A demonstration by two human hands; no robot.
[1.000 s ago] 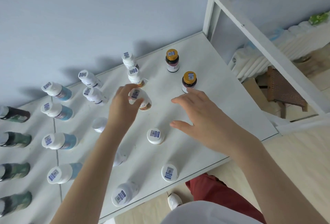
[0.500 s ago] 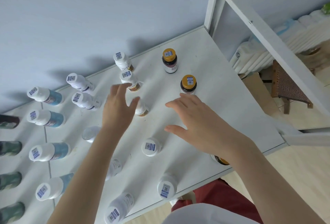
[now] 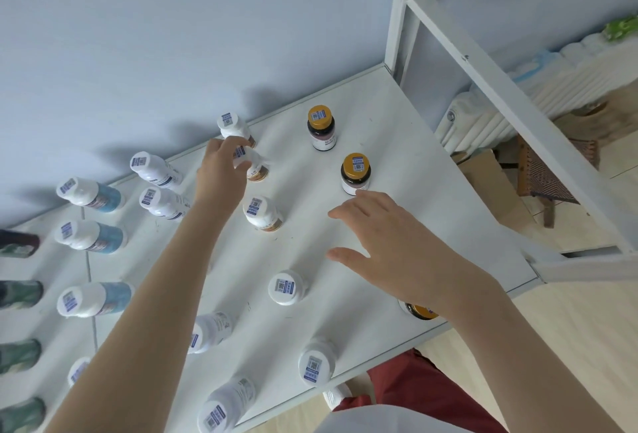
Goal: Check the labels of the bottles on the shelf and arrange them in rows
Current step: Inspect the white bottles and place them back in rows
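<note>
On the white shelf [image 3: 411, 142] stand many bottles with barcode stickers on their caps. My left hand [image 3: 222, 170] reaches to the back and its fingertips pinch the cap of a white-capped bottle [image 3: 256, 170], second in a line with another white bottle [image 3: 234, 125] behind and a third [image 3: 262, 213] in front. My right hand [image 3: 390, 239] hovers open over the shelf. Its fingertips are just short of a yellow-capped brown bottle [image 3: 355, 174]. A second yellow-capped bottle [image 3: 321, 127] stands further back. A third one [image 3: 417, 310] is half hidden under my right wrist.
Blue-labelled white bottles [image 3: 91, 236] and dark green ones [image 3: 19, 243] stand in columns at the left. Loose white bottles [image 3: 286, 286] [image 3: 316, 362] [image 3: 226, 405] sit near the front edge. A white frame post [image 3: 404, 11] rises at the back right, with a radiator [image 3: 483, 115] beyond it.
My left hand let go of the third white bottle and moved back to the second one, closing its fingers on the cap. My right hand stayed open in about the same place.
</note>
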